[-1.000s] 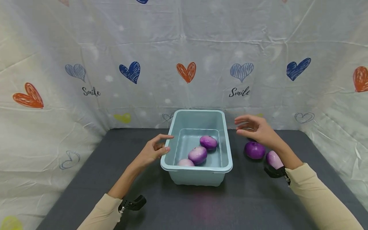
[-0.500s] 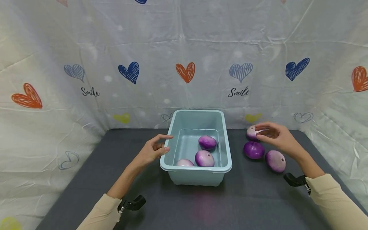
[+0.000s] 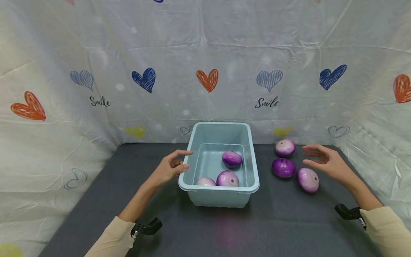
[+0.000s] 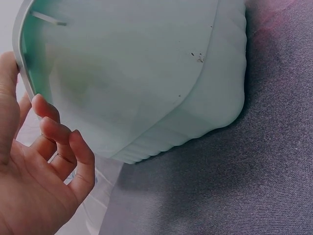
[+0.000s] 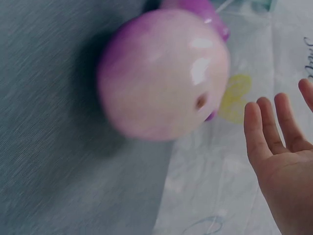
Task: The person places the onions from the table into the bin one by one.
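My left hand holds the left rim of a pale blue plastic tub, thumb and index finger over the edge and the other fingers curled outside, as the left wrist view shows. Inside the tub lie three red onions: one dark purple, one paler against the front wall, and another partly hidden by it. My right hand hovers with nothing in it, fingers loosely bent, right of three more onions: a back one, a deep purple middle one and a front one, large in the right wrist view.
A dark grey cloth covers the table under everything. White curtains printed with hearts and "Smile" rise right behind the tub and along both sides. A black strap device hangs at each wrist.
My right hand has moved from beside the tub rightward past the onions on the table. One pale onion inside the tub has rolled toward the front wall. The left hand stays at the rim.
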Tool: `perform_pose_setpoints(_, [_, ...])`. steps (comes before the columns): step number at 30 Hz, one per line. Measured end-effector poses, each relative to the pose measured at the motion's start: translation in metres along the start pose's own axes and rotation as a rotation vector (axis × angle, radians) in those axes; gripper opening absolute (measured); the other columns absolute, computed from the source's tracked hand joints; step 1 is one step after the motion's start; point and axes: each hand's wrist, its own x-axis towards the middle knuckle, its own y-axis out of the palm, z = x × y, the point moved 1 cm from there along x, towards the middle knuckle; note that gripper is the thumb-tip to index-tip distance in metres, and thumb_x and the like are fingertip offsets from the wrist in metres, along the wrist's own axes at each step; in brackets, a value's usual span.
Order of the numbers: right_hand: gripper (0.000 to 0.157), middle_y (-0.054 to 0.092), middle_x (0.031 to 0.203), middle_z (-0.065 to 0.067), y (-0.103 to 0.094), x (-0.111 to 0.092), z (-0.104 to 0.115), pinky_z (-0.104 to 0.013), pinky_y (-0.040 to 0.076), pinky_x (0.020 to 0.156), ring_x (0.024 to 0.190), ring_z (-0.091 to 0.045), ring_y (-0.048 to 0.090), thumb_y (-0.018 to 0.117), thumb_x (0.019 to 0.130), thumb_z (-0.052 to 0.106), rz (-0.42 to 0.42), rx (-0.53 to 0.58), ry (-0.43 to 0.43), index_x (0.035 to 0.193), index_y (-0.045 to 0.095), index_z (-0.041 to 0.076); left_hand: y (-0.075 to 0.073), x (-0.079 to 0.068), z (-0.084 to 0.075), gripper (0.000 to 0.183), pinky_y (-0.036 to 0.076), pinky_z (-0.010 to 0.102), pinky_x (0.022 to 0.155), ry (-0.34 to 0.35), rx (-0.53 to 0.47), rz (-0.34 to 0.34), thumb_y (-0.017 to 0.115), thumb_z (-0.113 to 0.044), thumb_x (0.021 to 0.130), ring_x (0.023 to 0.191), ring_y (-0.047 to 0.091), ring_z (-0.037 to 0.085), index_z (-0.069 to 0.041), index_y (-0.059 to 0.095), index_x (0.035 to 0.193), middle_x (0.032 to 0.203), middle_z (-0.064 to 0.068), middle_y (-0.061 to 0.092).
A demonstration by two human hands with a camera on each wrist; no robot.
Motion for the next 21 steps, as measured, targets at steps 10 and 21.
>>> perform_pose_setpoints(10, [0.067, 0.046, 0.142, 0.006, -0.003, -0.023, -0.021, -0.016, 0.045, 0.091, 0.122, 0.004, 0.046, 0.077, 0.090, 0.000, 0.039, -0.036, 0.013, 0.148, 0.044, 0.001, 0.000, 0.000, 0.000, 0.044, 0.034, 0.034, 0.053, 0.014, 0.013, 0.006, 0.062, -0.010, 0.103, 0.054, 0.034, 0.011, -0.008, 0.054, 0.146, 0.067, 0.005, 0.044])
perform_pose_setpoints(21, [0.076, 0.046, 0.143, 0.009, 0.006, -0.037, -0.039, -0.020, 0.048, 0.088, 0.124, -0.003, 0.047, 0.084, 0.083, 0.001, 0.118, -0.039, -0.016, 0.147, 0.045, -0.002, 0.000, 0.000, 0.000, 0.044, 0.035, 0.032, 0.055, 0.007, -0.001, 0.008, 0.062, -0.012, 0.104, 0.056, 0.036, 0.012, -0.008, 0.053, 0.147, 0.067, 0.003, 0.043])
